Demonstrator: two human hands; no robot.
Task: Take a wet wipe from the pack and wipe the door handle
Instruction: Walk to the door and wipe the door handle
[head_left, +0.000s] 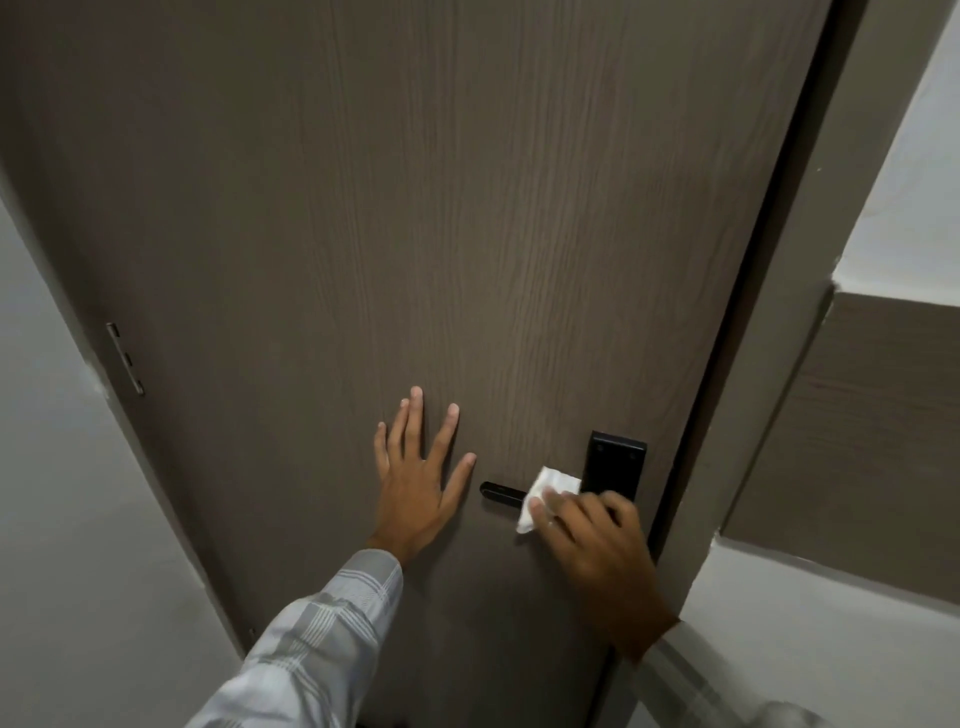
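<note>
A black lever door handle (500, 492) sticks out leftward from a black backplate (615, 462) on the right side of a brown wood-grain door (441, 234). My right hand (597, 545) holds a folded white wet wipe (548, 493) pressed around the handle's middle, covering its inner part. Flat on the door just left of the handle's tip rests my left hand (421, 478), with its fingers spread. The wipe pack is not in view.
The door frame (789, 312) runs down the right side, with a white wall and a brown panel (872, 441) beyond it. A metal hinge (125, 358) sits on the door's left edge, next to a white wall.
</note>
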